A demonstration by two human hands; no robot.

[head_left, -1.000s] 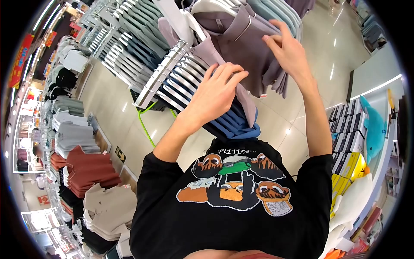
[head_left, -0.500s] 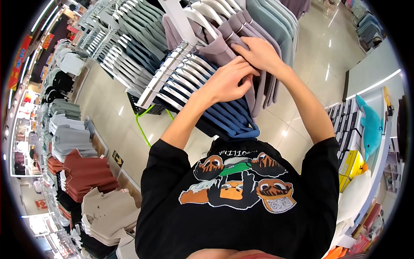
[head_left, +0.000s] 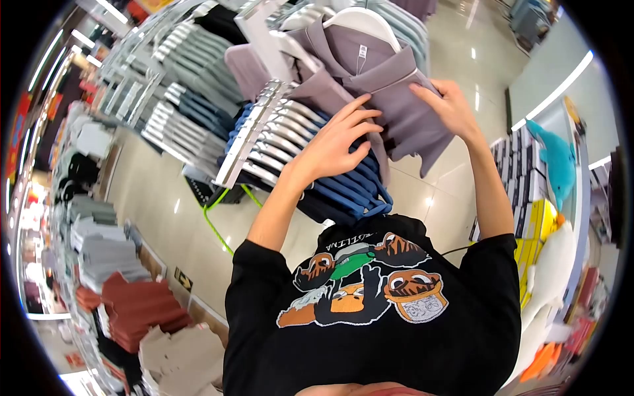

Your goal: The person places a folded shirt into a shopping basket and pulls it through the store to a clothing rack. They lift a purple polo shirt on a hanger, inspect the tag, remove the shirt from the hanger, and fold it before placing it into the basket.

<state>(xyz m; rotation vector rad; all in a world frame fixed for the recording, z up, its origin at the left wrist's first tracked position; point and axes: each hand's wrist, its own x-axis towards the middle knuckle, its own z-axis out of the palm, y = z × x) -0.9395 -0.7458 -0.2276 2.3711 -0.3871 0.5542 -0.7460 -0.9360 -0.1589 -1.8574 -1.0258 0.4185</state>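
Floor: glossy pale tile [head_left: 155, 204], 9 o'clock; arrow sign [head_left: 183, 279] on it, 8 o'clock.
Room: shop; red shirts [head_left: 142, 310] at 8 o'clock, beige shirts [head_left: 181, 360] at 7, dolphin [head_left: 558, 162] and shelf boxes [head_left: 518, 168] at 3, white plush [head_left: 551, 270] at 4.
Rail: slanted metal bar [head_left: 254, 135], 11 o'clock; blue shirts [head_left: 347, 191] hang from it, near centre.
Shirt: mauve-grey [head_left: 380, 82], 1 o'clock, on white hanger [head_left: 363, 26], collar up, front facing the camera.
Right hand: [head_left: 452, 109], 2 o'clock; thumb on the shirt's outer edge, fingers behind, pinching cloth.
Left hand: [head_left: 337, 142], 12 o'clock, near centre; fingers spread wide, tips at the shirt's front; contact hard to tell.
Hidden: right fingertips behind cloth; hanger ends inside shirt.
Cut off: hanger hook, top edge.
Unclear: black item [head_left: 205, 191] with green cord [head_left: 215, 229], 9 o'clock, part covered; far-left displays blurred.
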